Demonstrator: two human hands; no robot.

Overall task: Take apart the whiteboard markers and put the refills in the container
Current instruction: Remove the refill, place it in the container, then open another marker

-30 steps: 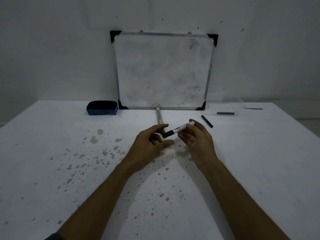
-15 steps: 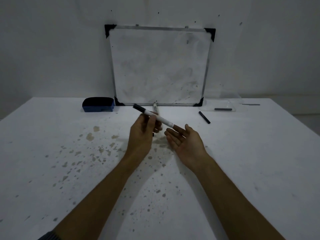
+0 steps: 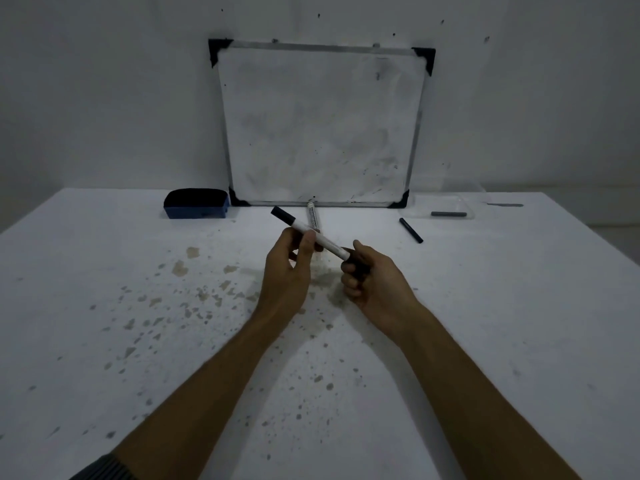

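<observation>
A white whiteboard marker point(image 3: 323, 241) with a black cap at its far left end hangs above the table's middle. My left hand point(image 3: 289, 268) pinches its barrel between thumb and fingers. My right hand point(image 3: 372, 277) grips its near right end with curled fingers. A second white marker barrel point(image 3: 312, 218) lies on the table behind it, pointing at the whiteboard. A black piece point(image 3: 411, 230) lies to the right. A clear shallow container point(image 3: 460, 202) at the back right holds a grey refill point(image 3: 448, 214).
A whiteboard point(image 3: 322, 123) leans on the wall at the table's back. A blue eraser point(image 3: 196, 203) sits to its left. A thin grey stick point(image 3: 505, 204) lies at the far right. The white table point(image 3: 138, 341) is stained with grey spots.
My right hand, which lay palm up under the marker's end half a second ago, has closed round that end. My left hand keeps its pinch on the barrel.
</observation>
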